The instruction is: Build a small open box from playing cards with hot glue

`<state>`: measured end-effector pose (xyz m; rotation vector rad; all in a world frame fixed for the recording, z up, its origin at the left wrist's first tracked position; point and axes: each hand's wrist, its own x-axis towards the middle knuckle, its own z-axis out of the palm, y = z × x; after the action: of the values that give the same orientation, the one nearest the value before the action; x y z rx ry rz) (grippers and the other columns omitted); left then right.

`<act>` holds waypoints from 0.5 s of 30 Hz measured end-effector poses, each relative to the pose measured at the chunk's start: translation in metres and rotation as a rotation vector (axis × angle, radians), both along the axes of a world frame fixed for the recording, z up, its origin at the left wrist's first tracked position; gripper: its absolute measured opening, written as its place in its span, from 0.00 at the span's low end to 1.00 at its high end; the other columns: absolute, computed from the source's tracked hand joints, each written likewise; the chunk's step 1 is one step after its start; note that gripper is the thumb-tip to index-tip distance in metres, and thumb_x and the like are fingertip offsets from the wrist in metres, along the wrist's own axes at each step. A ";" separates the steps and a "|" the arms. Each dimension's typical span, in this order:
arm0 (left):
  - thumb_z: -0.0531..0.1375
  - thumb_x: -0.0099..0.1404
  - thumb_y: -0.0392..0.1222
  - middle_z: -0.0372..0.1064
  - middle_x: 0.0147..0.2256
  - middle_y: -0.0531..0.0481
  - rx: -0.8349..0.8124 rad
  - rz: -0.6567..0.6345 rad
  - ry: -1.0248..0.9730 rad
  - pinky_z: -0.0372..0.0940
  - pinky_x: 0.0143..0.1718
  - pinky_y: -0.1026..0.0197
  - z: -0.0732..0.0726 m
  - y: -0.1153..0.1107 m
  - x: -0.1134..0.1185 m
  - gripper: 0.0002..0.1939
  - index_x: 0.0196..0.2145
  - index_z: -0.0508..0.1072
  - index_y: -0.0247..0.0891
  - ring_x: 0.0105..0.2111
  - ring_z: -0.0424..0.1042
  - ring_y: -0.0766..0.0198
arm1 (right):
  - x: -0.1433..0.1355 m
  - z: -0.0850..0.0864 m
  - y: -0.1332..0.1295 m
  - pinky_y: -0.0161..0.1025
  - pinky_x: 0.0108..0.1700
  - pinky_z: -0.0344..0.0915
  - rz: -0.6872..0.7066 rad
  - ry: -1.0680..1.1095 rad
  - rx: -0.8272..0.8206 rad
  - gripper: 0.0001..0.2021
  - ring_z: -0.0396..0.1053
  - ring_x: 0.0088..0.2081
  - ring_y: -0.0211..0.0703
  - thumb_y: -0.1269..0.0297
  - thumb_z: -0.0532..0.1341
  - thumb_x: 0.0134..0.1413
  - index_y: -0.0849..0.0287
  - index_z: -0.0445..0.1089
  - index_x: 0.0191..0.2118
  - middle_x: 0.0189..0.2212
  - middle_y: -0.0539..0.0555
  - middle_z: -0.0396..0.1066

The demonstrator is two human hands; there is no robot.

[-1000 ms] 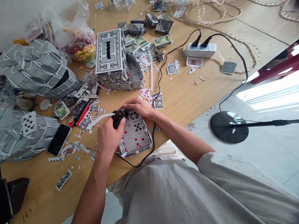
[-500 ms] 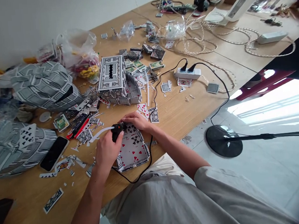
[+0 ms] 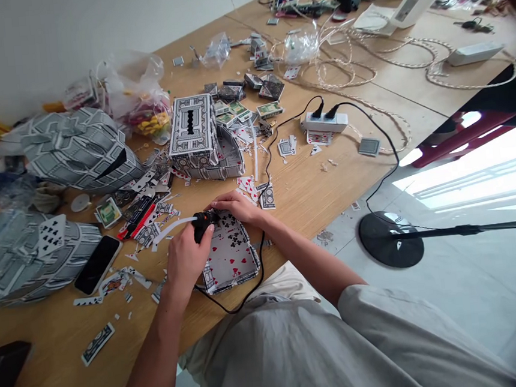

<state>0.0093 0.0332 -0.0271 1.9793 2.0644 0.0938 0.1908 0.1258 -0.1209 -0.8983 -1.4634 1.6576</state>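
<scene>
My left hand (image 3: pixel 186 254) is wrapped around a black hot glue gun (image 3: pixel 201 227), with a white glue stick (image 3: pixel 175 227) jutting from its back end. The gun's nozzle points at the far inner corner of a shallow open box (image 3: pixel 230 262) built from playing cards, their faces showing inside. My right hand (image 3: pixel 236 207) grips the far wall of that box, its fingertips close to the nozzle and partly hidden. The gun's black cord (image 3: pixel 239 311) loops around the near side of the box.
Beyond stands a card-covered box (image 3: pixel 192 124) with a slot on top. Two woven card bags (image 3: pixel 77 149), a phone (image 3: pixel 98 264) and card scraps lie left. A white power strip (image 3: pixel 326 122) with plugged cords sits right; a black stand base (image 3: pixel 391 239) is on the floor.
The view has shifted slightly. Both hands, the glue gun and the box keep nearly the same positions.
</scene>
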 end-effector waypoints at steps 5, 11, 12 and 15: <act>0.57 0.77 0.58 0.84 0.43 0.33 -0.001 0.011 0.022 0.72 0.46 0.51 0.002 0.000 0.002 0.24 0.52 0.81 0.36 0.48 0.83 0.38 | 0.001 0.001 0.001 0.43 0.55 0.71 0.010 -0.007 0.014 0.20 0.79 0.46 0.50 0.49 0.64 0.61 0.62 0.86 0.42 0.43 0.57 0.86; 0.57 0.77 0.58 0.84 0.44 0.34 -0.014 0.018 0.013 0.72 0.47 0.51 0.001 0.000 0.001 0.24 0.53 0.80 0.37 0.48 0.83 0.39 | 0.002 0.003 0.001 0.43 0.55 0.71 0.015 -0.010 0.012 0.21 0.80 0.46 0.50 0.50 0.64 0.62 0.63 0.86 0.42 0.42 0.58 0.86; 0.57 0.76 0.58 0.84 0.44 0.34 -0.009 0.019 0.011 0.72 0.47 0.51 0.001 0.000 0.001 0.24 0.53 0.80 0.37 0.48 0.83 0.38 | 0.002 0.003 0.000 0.43 0.56 0.71 0.013 -0.006 0.011 0.20 0.80 0.46 0.50 0.50 0.64 0.62 0.63 0.86 0.42 0.42 0.58 0.86; 0.57 0.76 0.58 0.84 0.44 0.34 -0.002 0.016 0.005 0.72 0.46 0.51 0.001 0.001 0.000 0.24 0.52 0.80 0.36 0.48 0.83 0.39 | 0.001 0.003 0.000 0.44 0.56 0.71 0.011 0.010 0.009 0.20 0.79 0.45 0.50 0.50 0.65 0.61 0.62 0.86 0.41 0.42 0.57 0.86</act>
<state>0.0097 0.0340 -0.0266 1.9642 2.0830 0.0904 0.1921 0.1259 -0.1179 -0.8777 -1.4708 1.6592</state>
